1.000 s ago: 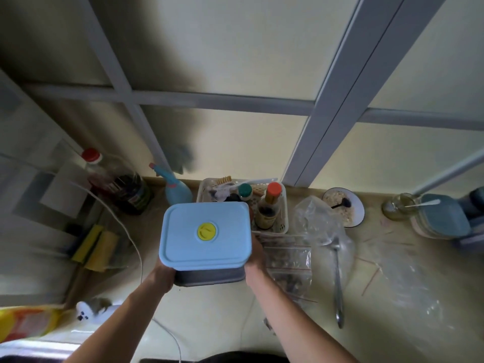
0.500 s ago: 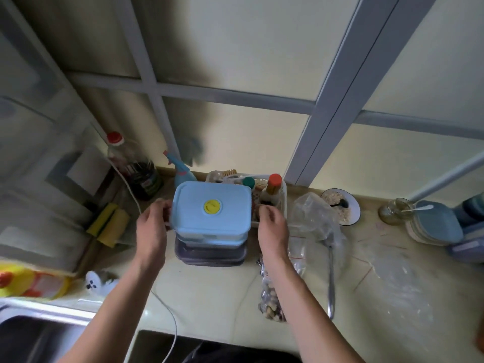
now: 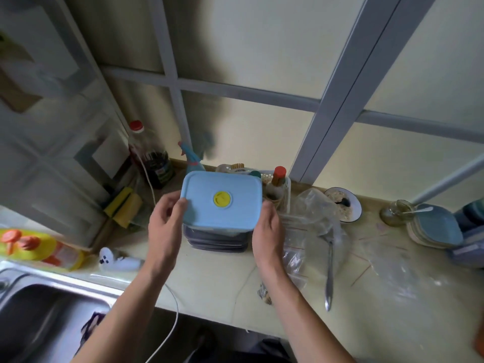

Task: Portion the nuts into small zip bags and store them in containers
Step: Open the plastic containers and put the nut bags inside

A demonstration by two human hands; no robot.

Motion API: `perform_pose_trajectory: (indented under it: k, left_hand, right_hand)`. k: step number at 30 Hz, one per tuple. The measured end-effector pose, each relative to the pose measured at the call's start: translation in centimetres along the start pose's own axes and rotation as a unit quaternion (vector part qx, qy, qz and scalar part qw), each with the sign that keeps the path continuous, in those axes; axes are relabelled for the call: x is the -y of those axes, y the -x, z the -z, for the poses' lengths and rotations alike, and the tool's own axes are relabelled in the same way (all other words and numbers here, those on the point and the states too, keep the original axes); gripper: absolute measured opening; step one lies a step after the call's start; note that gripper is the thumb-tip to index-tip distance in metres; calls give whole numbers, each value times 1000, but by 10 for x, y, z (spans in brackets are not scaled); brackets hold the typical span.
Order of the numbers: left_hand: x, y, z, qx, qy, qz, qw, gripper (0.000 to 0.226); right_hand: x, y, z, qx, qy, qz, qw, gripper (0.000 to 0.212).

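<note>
Sitting between both hands [image 3: 165, 226]: container [image 3: 221, 201]

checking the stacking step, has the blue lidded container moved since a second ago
Yes. The blue lidded container has come down from the air onto the countertop, in front of the white basket.

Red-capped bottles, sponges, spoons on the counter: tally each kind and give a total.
Red-capped bottles: 2, the large one by the wall and the small one in the basket.
Yellow sponges: 2.
Long metal spoons: 1.
Total: 5
</note>
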State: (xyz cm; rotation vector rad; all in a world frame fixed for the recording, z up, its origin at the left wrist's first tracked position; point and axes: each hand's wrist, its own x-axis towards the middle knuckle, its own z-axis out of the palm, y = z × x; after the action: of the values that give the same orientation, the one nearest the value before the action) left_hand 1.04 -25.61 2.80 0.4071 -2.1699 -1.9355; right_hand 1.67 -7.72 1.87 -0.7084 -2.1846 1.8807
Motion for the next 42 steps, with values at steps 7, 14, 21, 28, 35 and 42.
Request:
perform_pose_trajectory:
  k: [7, 14, 21, 28, 35, 42]
  left_hand:
    - [52, 72, 23, -20, 4, 26, 999, 22]
    - [135, 112, 45, -65, -78, 129, 986, 15]
    - [182, 91, 45, 31, -195, 190, 962, 21]
    - [199, 72, 42, 92, -336, 107, 931, 47]
    - [198, 75, 18, 327, -479, -145, 802, 116]
    - [194, 53, 7, 373, -629, -189, 655, 131]
  right_hand:
    - [-69, 72, 19, -59, 27, 59, 996, 44]
    - [-132, 87, 9, 20, 151, 2, 988, 26]
    - [-177, 77, -19, 115, 281, -136, 943, 32]
    - [-178, 69, -27, 93, 314, -147, 933, 40]
    - [-163, 52, -23, 121, 324, -111, 932, 53]
    - [-151, 44, -30, 201, 408, -127, 881, 72]
